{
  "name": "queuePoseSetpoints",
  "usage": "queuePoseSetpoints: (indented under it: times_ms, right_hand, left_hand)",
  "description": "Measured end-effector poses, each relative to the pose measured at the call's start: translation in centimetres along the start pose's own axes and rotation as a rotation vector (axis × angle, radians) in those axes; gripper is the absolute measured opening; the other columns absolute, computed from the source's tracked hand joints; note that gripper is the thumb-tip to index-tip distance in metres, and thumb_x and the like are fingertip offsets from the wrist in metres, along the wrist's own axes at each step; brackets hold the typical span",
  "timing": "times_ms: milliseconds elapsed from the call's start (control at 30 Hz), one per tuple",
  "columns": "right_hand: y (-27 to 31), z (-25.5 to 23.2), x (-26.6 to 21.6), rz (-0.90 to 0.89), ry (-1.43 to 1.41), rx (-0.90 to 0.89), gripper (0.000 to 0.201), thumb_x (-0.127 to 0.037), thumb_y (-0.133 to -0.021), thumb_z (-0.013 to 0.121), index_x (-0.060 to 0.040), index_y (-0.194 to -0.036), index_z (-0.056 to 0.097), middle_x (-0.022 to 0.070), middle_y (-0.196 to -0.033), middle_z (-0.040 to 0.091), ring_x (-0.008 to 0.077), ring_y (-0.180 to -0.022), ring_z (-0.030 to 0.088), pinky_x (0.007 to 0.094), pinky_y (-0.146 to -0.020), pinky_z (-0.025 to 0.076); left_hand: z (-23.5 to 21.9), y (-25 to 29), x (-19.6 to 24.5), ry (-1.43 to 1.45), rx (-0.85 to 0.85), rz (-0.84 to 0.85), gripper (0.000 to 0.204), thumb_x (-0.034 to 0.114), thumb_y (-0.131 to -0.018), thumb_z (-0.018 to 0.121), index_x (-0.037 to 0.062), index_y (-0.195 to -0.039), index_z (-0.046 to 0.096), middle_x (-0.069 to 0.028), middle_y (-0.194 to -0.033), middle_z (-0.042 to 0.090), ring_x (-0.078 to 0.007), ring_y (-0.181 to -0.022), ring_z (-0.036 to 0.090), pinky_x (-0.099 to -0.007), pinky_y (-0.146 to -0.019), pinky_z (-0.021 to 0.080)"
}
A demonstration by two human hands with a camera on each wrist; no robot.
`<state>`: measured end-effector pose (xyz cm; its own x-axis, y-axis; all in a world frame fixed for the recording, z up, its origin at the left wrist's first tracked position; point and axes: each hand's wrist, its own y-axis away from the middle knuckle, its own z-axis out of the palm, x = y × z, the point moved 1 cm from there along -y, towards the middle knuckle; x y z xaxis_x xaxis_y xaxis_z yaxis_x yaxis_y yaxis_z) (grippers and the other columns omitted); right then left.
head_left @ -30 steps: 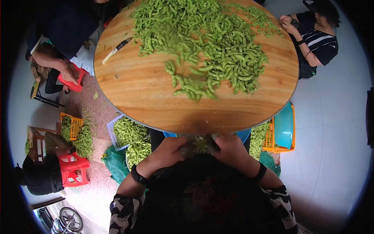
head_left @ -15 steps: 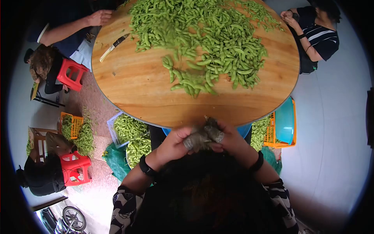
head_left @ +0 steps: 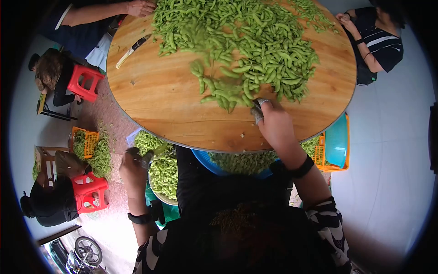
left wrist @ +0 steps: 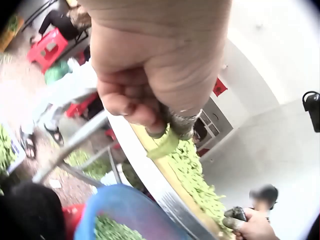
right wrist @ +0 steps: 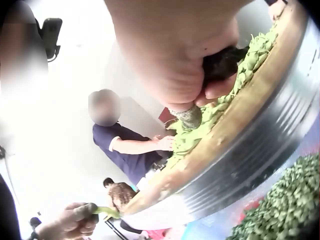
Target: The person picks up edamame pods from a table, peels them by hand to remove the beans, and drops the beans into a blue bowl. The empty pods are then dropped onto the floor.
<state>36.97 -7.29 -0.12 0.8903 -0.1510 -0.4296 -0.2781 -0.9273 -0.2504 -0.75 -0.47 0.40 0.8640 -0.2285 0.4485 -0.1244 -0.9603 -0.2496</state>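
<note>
My left hand [head_left: 133, 171] is out to the left, beside the table. In the left wrist view its thumb and finger pinch a green soybean pod [left wrist: 164, 146]. Over the near part of the round wooden table [head_left: 173, 125], my right hand [head_left: 277, 125] has its fingertips right at the edge of the pod pile [head_left: 273, 55]. Its fingers curl round a small black object [right wrist: 223, 64], mostly hidden in the palm; I cannot tell what it is. Grey, worn wrapping covers the right thumb [right wrist: 189, 118]. Below the table edge, a blue basin [head_left: 205, 160] holds shelled beans [head_left: 244, 162].
A knife [head_left: 133, 51] lies on the table's left side. Pods fill a bowl [head_left: 163, 180] at lower left. An orange crate [head_left: 347, 150] stands right. Red stools [head_left: 86, 82] and several other people are around; one person's hand [head_left: 140, 7] reaches the table's far left.
My hands were together at the table's near edge and have parted. The left has swung out left with a pod; the right has reached forward to the pile.
</note>
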Motion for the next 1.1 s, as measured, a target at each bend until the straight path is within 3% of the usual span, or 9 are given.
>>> queuePoseSetpoints:
  times_ms: [133, 200, 333, 400, 533, 667, 967, 1033, 1100]
  right_hand:
    - [1.3, 0.6, 0.3, -0.047, -0.004, 0.024, 0.031, -0.01, -0.075, 0.068, -0.0015, -0.103, 0.06, 0.0169, -0.088, 0.062, 0.0367, -0.075, 0.062, 0.0411, -0.067, 0.052]
    - [2.1, -0.4, -0.6, -0.06, -0.199, 0.05, 0.029, -0.011, -0.076, 0.068, -0.0019, -0.102, 0.059, 0.0163, -0.082, 0.062, 0.0356, -0.071, 0.063, 0.0414, -0.063, 0.051]
    - [5.2, -0.8, -3.8, -0.008, -0.593, 0.008, 0.027, -0.013, -0.079, 0.068, -0.0015, -0.102, 0.059, 0.0173, -0.085, 0.063, 0.0365, -0.073, 0.064, 0.041, -0.062, 0.05]
    - [6.5, -0.4, -4.2, -0.05, -0.523, -0.003, 0.028, -0.013, -0.08, 0.067, -0.0011, -0.104, 0.058, 0.0184, -0.09, 0.063, 0.037, -0.077, 0.064, 0.0405, -0.065, 0.051]
    - [6.5, -1.4, -4.1, -0.121, -0.528, -0.065, 0.033, -0.01, -0.083, 0.063, 0.0011, -0.113, 0.055, 0.0217, -0.097, 0.063, 0.0371, -0.084, 0.064, 0.0404, -0.072, 0.051]
    - [6.3, -1.1, -4.0, -0.138, -0.663, -0.04, 0.037, -0.006, -0.084, 0.06, 0.0025, -0.119, 0.052, 0.0218, -0.097, 0.063, 0.0364, -0.084, 0.064, 0.0395, -0.072, 0.05]
    - [6.1, -1.5, -3.4, 0.013, -0.946, -0.445, 0.032, 0.003, -0.08, 0.052, 0.0031, -0.112, 0.056, 0.0089, -0.086, 0.064, 0.017, -0.08, 0.061, 0.0301, -0.073, 0.048]
    - [6.2, -1.2, -3.1, 0.033, -0.893, -0.46, 0.024, -0.002, -0.087, 0.053, 0.0029, -0.111, 0.054, 0.0118, -0.08, 0.064, 0.0209, -0.073, 0.064, 0.0328, -0.069, 0.05]
    - [6.1, -1.5, -3.7, 0.146, -0.924, -0.495, 0.022, -0.005, -0.09, 0.052, 0.0004, -0.111, 0.055, 0.0089, -0.078, 0.063, 0.0172, -0.069, 0.06, 0.0301, -0.064, 0.048]
  left_hand:
    - [-0.2, -0.6, 3.8, -0.112, 0.233, -0.014, 0.02, 0.016, -0.082, 0.072, 0.0034, -0.094, 0.063, -0.012, -0.083, 0.065, -0.0251, -0.068, 0.064, -0.0346, -0.059, 0.05]
    - [1.6, -0.4, 5.8, -0.004, 0.227, 0.296, 0.014, 0.012, -0.084, 0.068, 0.0026, -0.093, 0.063, -0.0143, -0.086, 0.066, -0.0276, -0.072, 0.066, -0.0355, -0.062, 0.051]
    - [5.9, 0.8, 13.9, 0.76, -0.455, 0.346, 0.01, 0.005, -0.085, 0.062, 0.0016, -0.094, 0.064, -0.0163, -0.085, 0.067, -0.0317, -0.074, 0.066, -0.0346, -0.065, 0.052]
    - [8.1, 1.4, 14.6, 0.822, -0.714, 0.298, 0.019, 0.0, -0.091, 0.053, -0.0014, -0.109, 0.061, -0.0072, -0.087, 0.066, -0.0134, -0.076, 0.062, -0.0264, -0.069, 0.05]
    - [9.1, 1.6, 15.2, 1.025, -0.59, 0.271, 0.017, 0.0, -0.092, 0.053, -0.0011, -0.107, 0.06, -0.0049, -0.085, 0.065, -0.0113, -0.073, 0.06, -0.0255, -0.067, 0.049]
    - [7.7, 1.6, 14.8, 1.112, -0.721, -0.069, 0.015, 0.002, -0.091, 0.054, 0.0008, -0.103, 0.063, -0.0027, -0.082, 0.063, -0.0088, -0.072, 0.056, -0.0246, -0.065, 0.047]
    - [6.9, 1.7, 15.0, 0.864, -0.759, 0.221, 0.014, 0.005, -0.09, 0.057, -0.0001, -0.102, 0.062, -0.0071, -0.083, 0.063, -0.0115, -0.072, 0.057, -0.0271, -0.063, 0.048]
    - [7.3, 2.1, 14.9, 0.354, -0.365, 0.738, 0.01, 0.006, -0.091, 0.057, -0.0001, -0.096, 0.062, -0.0067, -0.078, 0.061, -0.0139, -0.069, 0.057, -0.0311, -0.059, 0.049]
    - [7.8, 2.2, 14.6, 0.351, -0.356, 0.79, 0.008, 0.006, -0.091, 0.056, 0.0002, -0.094, 0.061, -0.0073, -0.075, 0.059, -0.0157, -0.066, 0.057, -0.0324, -0.056, 0.049]
